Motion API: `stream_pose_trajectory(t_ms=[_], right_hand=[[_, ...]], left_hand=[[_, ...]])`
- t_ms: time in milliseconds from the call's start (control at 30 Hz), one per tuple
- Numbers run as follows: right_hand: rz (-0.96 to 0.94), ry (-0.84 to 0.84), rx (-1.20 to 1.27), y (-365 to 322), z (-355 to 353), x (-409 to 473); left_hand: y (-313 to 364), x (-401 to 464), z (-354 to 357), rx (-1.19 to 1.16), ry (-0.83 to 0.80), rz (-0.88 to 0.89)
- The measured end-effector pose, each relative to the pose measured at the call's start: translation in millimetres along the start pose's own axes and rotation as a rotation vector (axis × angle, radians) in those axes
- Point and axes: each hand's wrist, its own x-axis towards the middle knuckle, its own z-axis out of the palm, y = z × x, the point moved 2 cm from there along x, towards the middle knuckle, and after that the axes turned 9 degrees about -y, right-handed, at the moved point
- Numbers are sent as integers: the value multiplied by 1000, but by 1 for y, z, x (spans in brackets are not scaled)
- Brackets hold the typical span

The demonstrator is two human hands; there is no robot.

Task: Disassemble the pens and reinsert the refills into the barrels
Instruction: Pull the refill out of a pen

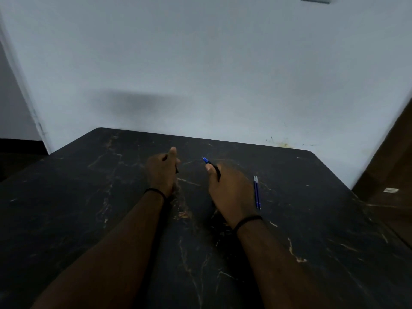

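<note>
Right hand [231,192] closed on black pen [215,169], blue tip forward; left hand [161,172] curled round small dark part, identity unclear. Two blue refills [257,192] side by side on marble table [89,208], just right. Judged light, thin, bendable, rolling: pinch mid-shaft

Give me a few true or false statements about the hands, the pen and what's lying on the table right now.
1. The right hand holds a pen with a blue tip. True.
2. Two refills lie side by side on the table, right of the right hand. True.
3. The refills are red. False: they are blue.
4. The left hand lies flat and open on the table. False: it is curled closed around something dark.
5. Both wrists wear a dark band. True.
</note>
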Motion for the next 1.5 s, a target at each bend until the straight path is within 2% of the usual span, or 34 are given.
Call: stream_pose_trajectory(t_ms=[67, 133, 267, 333, 467, 533, 600, 633, 733, 800, 900, 1033, 1200, 1267, 1367, 1500], right_hand=[[-40, 28, 27, -2, -2, -1], [-79, 71, 67, -4, -4, -2], [-106, 97, 231, -4, -5, -7], [-99, 100, 313, -2, -3, -6], [-38, 132, 460, 3, 3, 3], [-44, 173, 453, 6, 4, 5], [-62, 172, 484, 9, 6, 6], [-56, 146, 519, 10, 7, 6], [3, 26, 614, 8, 8, 10], [41, -92, 729, 6, 9, 12], [75, -330, 1010, 3, 12, 8], [115, -572, 1435, 2, 13, 6], [163, -714, 1630, 1, 14, 6], [168, -720, 1640, 0, 15, 7], [148, -660, 1524, 0, 15, 9], [90, -427, 1156, 1, 18, 12]], left_hand=[[-1, -2, -2, 393, 18, 42], [-2, -4, -1, 592, -2, 54], [1, -4, 4, 786, -52, 51], [1, -5, 3, 811, -49, 47], [6, -8, 1, 862, 28, 94], [17, -12, 2, 681, 122, 246], [26, -18, 6, 314, 129, 362], [30, -19, 10, 100, 62, 345], [37, -25, 23, -591, -307, 143], [39, -27, 29, -812, -523, 38], [34, -29, 32, -925, -759, -54], [33, -28, 31, -1027, -930, -47], [37, -32, 29, -1038, -1061, 0], [37, -31, 30, -1024, -1002, -13], [37, -30, 32, -972, -841, -48], [40, -32, 33, -982, -752, -25]])
